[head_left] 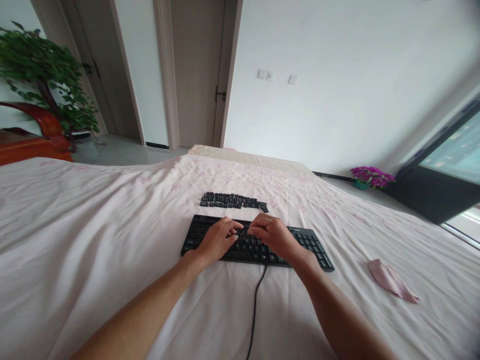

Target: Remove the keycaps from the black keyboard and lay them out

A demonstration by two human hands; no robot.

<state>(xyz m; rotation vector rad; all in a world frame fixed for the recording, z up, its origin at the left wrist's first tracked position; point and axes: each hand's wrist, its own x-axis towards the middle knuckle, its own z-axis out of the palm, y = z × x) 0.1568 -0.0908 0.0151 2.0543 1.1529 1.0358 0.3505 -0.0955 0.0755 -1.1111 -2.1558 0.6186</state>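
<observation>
A: Black keyboard (257, 249): where, and how aligned?
B: Flat on floral cloth (131, 225); long axis left to right, right end slanted nearer, number pad (310, 245) rightmost, cable (255, 300) out from the near edge.
A: And left hand (217, 239), right hand (275, 235)?
B: Both at the middle keys (243, 245), fingers bent; whether clamped on a key, cannot tell.
A: Farther out?
B: Loose keycaps (232, 201) in rows beyond the far edge; pink fabric (392, 281) at right.

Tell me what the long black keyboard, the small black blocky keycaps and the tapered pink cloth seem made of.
Black keyboard: probably matte plastic, given its dull casing. Blocky keycaps: likely matte plastic too, from their moulded look. Pink cloth: probably thin matte fabric, given soft folds; fibre unclear.
</observation>
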